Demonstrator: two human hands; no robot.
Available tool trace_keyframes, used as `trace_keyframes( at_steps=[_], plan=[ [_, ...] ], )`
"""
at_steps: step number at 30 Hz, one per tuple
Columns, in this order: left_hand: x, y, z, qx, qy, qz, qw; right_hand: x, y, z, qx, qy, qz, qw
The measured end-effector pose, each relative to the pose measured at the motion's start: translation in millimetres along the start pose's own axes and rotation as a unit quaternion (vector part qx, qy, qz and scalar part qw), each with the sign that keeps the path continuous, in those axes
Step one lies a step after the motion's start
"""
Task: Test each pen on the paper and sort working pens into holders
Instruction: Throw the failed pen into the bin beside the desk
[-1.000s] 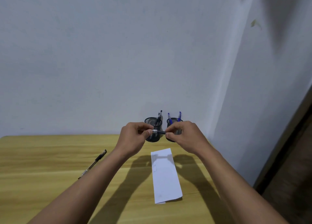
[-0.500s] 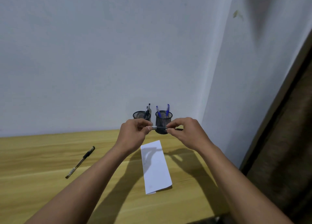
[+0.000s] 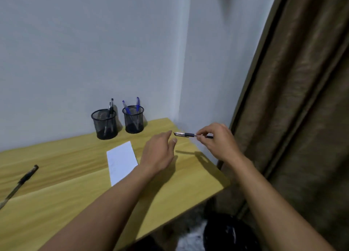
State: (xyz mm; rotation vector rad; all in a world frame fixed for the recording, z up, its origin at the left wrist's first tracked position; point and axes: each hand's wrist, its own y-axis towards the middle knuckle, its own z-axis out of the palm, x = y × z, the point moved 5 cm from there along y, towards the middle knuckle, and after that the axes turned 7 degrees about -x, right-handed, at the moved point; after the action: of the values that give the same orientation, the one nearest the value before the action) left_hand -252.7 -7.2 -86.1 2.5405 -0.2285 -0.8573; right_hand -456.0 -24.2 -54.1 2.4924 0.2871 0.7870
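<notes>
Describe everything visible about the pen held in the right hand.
The pen is a slim black stick pen with a clear section near its left end and a dark grip band mid-barrel. It lies roughly level in the air beyond the table's right corner. The right hand pinches its right part between thumb and fingertips; the open left hand sits just short of its left end, not touching.
</notes>
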Motion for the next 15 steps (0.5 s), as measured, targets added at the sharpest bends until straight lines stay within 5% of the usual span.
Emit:
trace_keyframes(
  at_steps=[3,8,15],
  plan=[
    [-26.0,-4.2,49.4,0.077,0.047,0.061,0.994,-41.5,-19.3,-12.5,-0.017,-0.029,0.032,0.999],
    [-38.0,-23.9,113.7,0.213,0.121,0.050,0.968,-110.5,-58.6,-20.2,-0.032,-0.082,0.083,0.993],
    [-31.0,-37.6,135.0,0.239,0.208,0.049,0.947,-182.8,-114.1,3.7,-0.025,-0.108,0.141,0.984]
  ],
)
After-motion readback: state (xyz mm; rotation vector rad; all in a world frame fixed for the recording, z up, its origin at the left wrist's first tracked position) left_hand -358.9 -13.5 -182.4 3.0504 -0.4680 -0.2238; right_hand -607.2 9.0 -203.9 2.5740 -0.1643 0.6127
